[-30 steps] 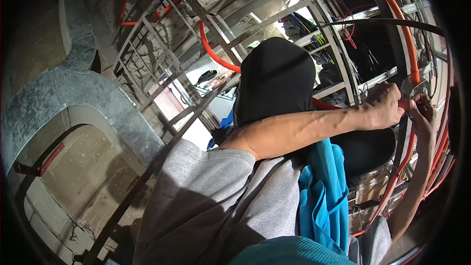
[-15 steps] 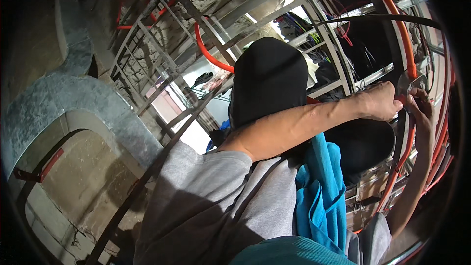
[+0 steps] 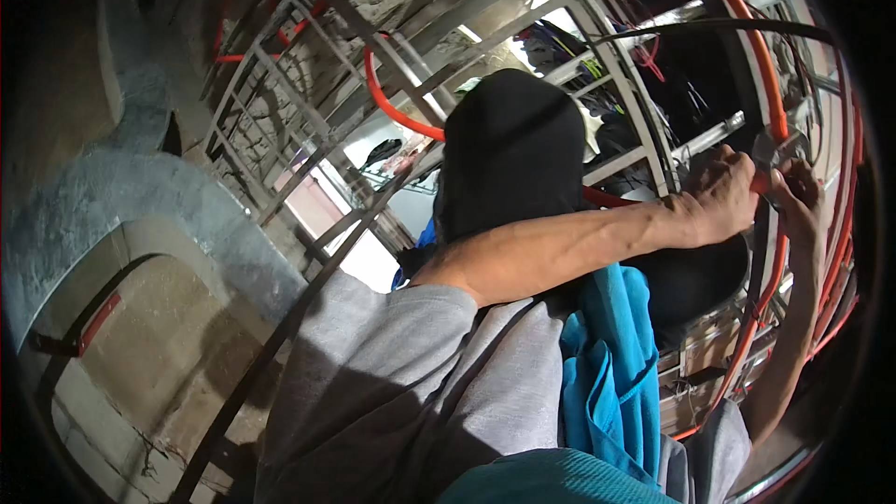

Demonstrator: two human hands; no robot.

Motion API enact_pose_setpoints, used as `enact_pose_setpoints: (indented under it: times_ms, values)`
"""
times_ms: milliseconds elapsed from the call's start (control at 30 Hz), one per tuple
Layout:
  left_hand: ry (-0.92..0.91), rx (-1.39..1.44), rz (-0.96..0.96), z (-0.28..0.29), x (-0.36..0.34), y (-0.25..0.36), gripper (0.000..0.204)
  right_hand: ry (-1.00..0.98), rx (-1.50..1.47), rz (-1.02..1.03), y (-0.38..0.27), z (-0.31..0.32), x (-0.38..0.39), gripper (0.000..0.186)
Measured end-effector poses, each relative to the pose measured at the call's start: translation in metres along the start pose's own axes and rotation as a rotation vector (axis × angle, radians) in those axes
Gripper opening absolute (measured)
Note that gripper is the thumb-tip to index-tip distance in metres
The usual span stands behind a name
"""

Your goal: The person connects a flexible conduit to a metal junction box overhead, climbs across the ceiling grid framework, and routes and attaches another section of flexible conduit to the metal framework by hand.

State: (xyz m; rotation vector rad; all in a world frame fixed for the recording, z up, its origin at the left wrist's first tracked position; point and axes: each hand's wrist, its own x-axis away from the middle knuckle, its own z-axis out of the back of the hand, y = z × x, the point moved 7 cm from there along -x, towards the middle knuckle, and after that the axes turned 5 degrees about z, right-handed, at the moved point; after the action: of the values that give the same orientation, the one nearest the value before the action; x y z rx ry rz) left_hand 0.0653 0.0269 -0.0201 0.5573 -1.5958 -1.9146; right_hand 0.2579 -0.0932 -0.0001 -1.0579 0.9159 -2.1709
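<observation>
Both my arms reach to the right side of the head view, the left one stretched across my body. My left hand (image 3: 721,196) is closed, its fingertips at a short orange-red piece (image 3: 762,183). Close beside it, my right hand (image 3: 799,198) is raised with thumb and fingers bent around the same spot, closed on the orange-red piece. Just above the fingers is a shiny grey rounded fitting (image 3: 780,147), where an orange conduit (image 3: 767,75) comes down. Another orange length (image 3: 775,271) runs on below the hands. The fingers partly hide the joint.
Metal framing bars (image 3: 597,47) and a dark cable (image 3: 728,26) cross near the hands. More red-orange tubes (image 3: 845,215) run along the right. A black rounded shape (image 3: 511,159) and a blue cloth (image 3: 611,355) lie in front of me. A curved galvanized metal duct (image 3: 159,191) is at left.
My left hand has turned at the wrist and shifted slightly left and down, showing more of its fingers. My right hand stays at the fitting. The whole view has shifted slightly.
</observation>
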Motion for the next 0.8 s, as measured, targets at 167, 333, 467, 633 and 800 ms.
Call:
enact_pose_setpoints:
  times_ms: [167,333,467,633,800]
  values:
    - [-0.470,0.385,0.183,0.019,-0.014,-0.013,0.024,-0.057,0.107,-0.084,-0.072,-0.058,0.010,0.034]
    - [-0.772,0.609,0.490,0.003,-0.005,-0.030,0.034,0.003,-0.008,-0.040,-0.076,-0.060,0.020,0.037]
    - [-0.754,0.619,0.545,0.006,-0.001,-0.014,0.030,0.035,0.156,-0.142,-0.075,-0.051,0.025,0.031]
    - [-0.652,0.625,0.471,0.008,-0.001,-0.013,0.026,0.068,0.205,-0.032,-0.071,-0.050,0.015,0.029]
    - [-0.391,0.365,0.271,0.017,-0.003,-0.012,0.024,0.079,0.288,-0.077,-0.085,-0.055,0.016,0.027]
